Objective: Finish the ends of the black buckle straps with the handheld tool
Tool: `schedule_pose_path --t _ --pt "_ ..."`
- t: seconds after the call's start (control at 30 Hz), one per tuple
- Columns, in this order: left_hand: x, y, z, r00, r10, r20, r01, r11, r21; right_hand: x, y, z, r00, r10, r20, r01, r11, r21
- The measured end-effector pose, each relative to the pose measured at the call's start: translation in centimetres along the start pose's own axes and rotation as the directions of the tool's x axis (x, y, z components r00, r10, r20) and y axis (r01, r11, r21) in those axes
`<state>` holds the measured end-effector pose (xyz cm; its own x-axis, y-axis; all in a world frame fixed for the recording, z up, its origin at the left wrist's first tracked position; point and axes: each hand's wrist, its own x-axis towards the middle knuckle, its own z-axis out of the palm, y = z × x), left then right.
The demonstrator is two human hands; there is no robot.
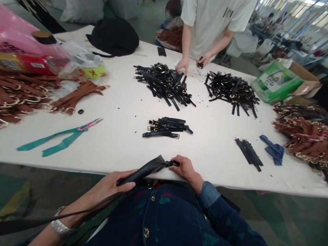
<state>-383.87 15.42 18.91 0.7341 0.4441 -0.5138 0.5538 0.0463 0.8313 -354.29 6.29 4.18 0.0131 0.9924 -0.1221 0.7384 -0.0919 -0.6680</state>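
At the table's front edge my left hand (115,186) is closed round a wide black leather strap (146,169), thumb on top. A long black tail of strap runs back past my left wrist to the lower left. My right hand (186,167) pinches the narrow end (171,163) of the same strap, where a small dark fitting shows; its exact form is too small to tell. Just beyond lies a small bunch of short black buckle straps (169,127), side by side. To the right are a few more short black straps (248,153) and a blue cloth (273,149).
Two heaps of black buckle straps (164,83) (232,89) lie farther back, where a co-worker's hands (182,65) handle pieces. Thread snips (84,128) with green ribbon lie left. Brown straps (20,92), a black cap (115,36) and a green box (278,82) stand around the edges.
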Motion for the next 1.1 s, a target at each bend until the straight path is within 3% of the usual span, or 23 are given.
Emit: schedule_pose_path --t 0.27,0.7,1.1 --pt "0.5 -1.9 0.4 1.000 0.010 -0.022 -0.010 1.000 -0.006 -0.7 -0.5 -0.8 0.999 0.042 -0.010 -0.040 0.991 0.127" --pt "-0.2 0.0 0.5 1.000 0.001 -0.007 -0.001 0.999 -0.048 -0.7 -1.1 -0.6 0.992 0.115 -0.043 -0.112 0.991 0.070" --pt "0.3 -2.1 0.4 1.000 0.006 -0.011 -0.006 0.999 -0.045 -1.3 -0.2 0.7 0.999 0.004 -0.033 -0.005 0.999 -0.052"
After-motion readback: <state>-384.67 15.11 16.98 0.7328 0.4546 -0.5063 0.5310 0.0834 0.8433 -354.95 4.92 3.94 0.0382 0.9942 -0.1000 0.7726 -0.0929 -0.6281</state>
